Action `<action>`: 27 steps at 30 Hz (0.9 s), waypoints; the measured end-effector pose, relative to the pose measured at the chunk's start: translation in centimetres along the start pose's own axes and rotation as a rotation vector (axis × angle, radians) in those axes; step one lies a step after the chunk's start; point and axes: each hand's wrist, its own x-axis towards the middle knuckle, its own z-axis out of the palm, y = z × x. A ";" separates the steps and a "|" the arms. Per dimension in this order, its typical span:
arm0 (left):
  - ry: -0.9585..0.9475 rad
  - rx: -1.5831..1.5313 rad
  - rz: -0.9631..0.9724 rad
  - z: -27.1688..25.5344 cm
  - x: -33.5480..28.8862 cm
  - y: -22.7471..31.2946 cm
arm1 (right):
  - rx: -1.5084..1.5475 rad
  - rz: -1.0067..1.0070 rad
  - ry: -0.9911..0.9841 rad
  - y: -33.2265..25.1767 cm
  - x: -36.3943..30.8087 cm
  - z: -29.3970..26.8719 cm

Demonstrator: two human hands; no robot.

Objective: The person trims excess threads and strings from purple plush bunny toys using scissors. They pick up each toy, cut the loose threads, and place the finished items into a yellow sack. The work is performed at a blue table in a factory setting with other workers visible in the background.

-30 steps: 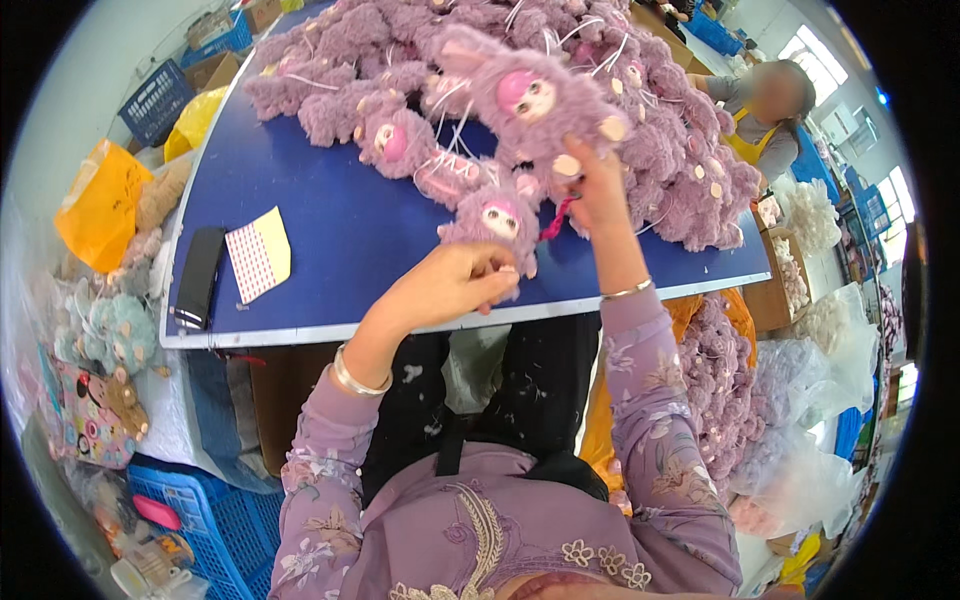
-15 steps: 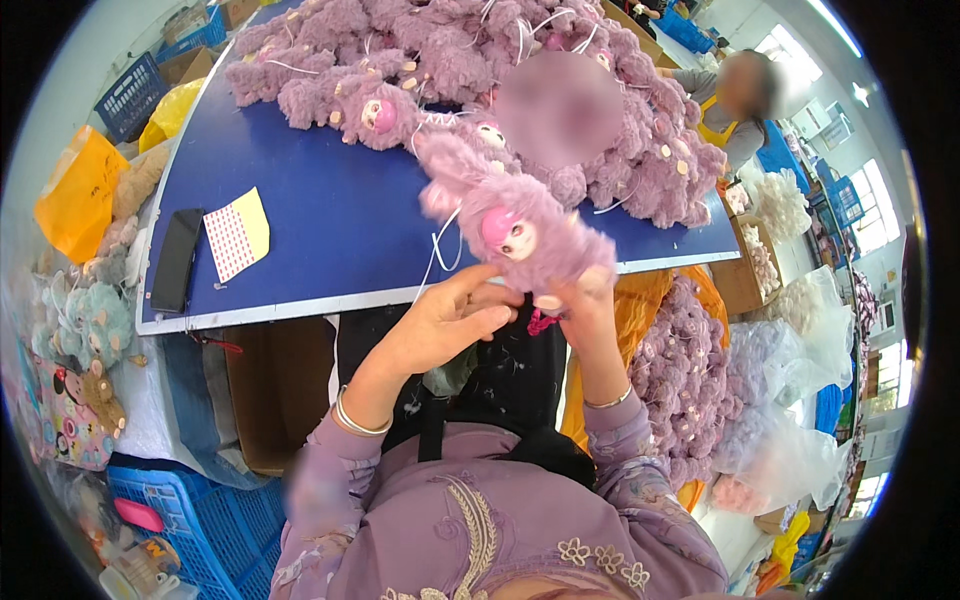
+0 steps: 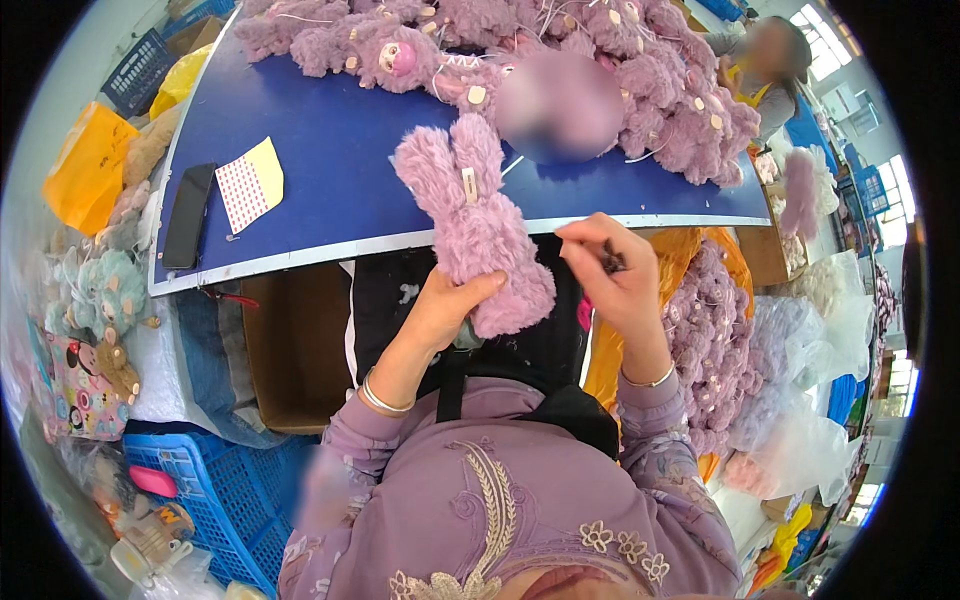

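Observation:
My left hand (image 3: 447, 307) is closed round the lower part of a fluffy purple plush toy (image 3: 490, 240). The toy's back faces up, its two long ears point away from me, and a small white label shows between them. To the right of the toy, my right hand (image 3: 612, 270) is raised off it with the fingers curled in and the thumb and forefinger close together. Something small and dark shows at its fingers; I cannot make out what it is. A bit of bright pink (image 3: 584, 312) shows below that hand, beside my lap.
Many more purple plush toys (image 3: 680, 100) are heaped on the far side of the blue table (image 3: 340, 160). A black phone (image 3: 188, 215) and a sticker sheet (image 3: 250, 187) lie at its left. An orange sack (image 3: 672, 262) of toys stands right; a blue crate (image 3: 225, 495) stands lower left.
The plush toy has turned from face-up to back-up and come nearer to me. My left hand has taken hold of its lower part, while my right hand has let go and moved right.

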 end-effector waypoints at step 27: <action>0.042 1.173 0.294 4.0 0.1 2.3 | 0.851 0.418 0.112 5.1 0.4 1.0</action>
